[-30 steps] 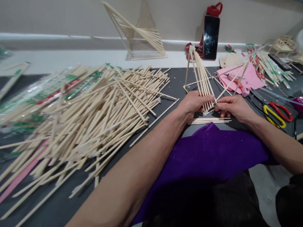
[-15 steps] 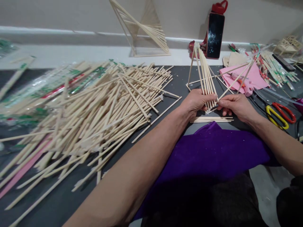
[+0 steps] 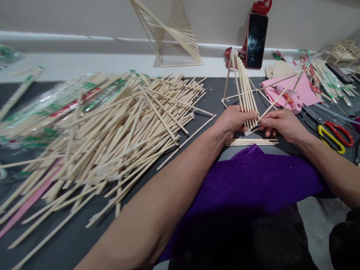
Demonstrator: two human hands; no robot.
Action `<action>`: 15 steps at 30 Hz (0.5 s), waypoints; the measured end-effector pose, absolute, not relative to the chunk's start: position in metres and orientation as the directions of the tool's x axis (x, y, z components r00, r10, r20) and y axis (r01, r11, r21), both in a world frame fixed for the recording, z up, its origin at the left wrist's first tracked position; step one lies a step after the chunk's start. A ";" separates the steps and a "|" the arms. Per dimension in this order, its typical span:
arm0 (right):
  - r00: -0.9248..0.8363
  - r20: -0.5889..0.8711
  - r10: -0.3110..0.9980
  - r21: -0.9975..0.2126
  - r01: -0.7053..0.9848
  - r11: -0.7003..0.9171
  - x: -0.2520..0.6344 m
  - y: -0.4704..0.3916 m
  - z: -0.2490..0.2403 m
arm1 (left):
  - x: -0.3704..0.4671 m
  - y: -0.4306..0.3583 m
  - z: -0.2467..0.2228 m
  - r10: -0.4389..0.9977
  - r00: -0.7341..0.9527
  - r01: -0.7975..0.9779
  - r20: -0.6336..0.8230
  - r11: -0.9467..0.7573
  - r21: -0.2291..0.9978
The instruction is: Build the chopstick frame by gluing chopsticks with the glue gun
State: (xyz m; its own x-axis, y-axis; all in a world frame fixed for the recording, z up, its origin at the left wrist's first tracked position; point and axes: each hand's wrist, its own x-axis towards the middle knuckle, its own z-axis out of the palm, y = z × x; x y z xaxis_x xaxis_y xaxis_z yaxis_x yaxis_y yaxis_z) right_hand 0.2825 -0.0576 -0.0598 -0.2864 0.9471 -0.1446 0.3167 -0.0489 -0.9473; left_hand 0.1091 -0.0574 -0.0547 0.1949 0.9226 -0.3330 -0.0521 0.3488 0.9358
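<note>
A frame of thin pale sticks [image 3: 245,88] stands on the grey table, with several sticks fanned side by side from its top joint down to its near edge. My left hand [image 3: 237,118] is closed round the lower ends of the fanned sticks, thumb across them. At the lower right corner of the fan, my right hand [image 3: 277,123] pinches the frame's sticks, thumb against the fingers. More sticks of the frame reach right over a pink cloth [image 3: 305,93]. Just below my hands lie several loose sticks [image 3: 251,142] in a row.
A large pile of sticks [image 3: 120,127] covers the left of the table, with plastic wrappers behind it. A finished-looking stick model [image 3: 180,37] and a phone [image 3: 257,41] stand at the wall. Scissors [image 3: 332,138] lie right; purple cloth [image 3: 253,180] is in front.
The whole view has shifted very slightly. Both hands keep their hold on the stick frame, with no clear movement.
</note>
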 end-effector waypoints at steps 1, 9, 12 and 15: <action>-0.289 -0.144 0.946 -0.946 0.319 -0.047 0.282 -0.057 -0.060 | 0.109 -0.057 -0.055 0.923 0.193 -0.050 -0.333 0.348 0.936; -0.285 -0.161 0.945 -0.949 0.307 -0.069 0.281 -0.057 -0.059 | 0.109 -0.058 -0.055 0.922 0.199 -0.043 -0.332 0.347 0.937; -0.294 -0.150 0.944 -0.951 0.303 -0.057 0.281 -0.057 -0.059 | 0.110 -0.057 -0.054 0.921 0.195 -0.048 -0.338 0.353 0.934; -0.306 -0.143 0.941 -0.953 0.300 -0.047 0.281 -0.056 -0.060 | 0.110 -0.058 -0.054 0.923 0.189 -0.051 -0.336 0.351 0.935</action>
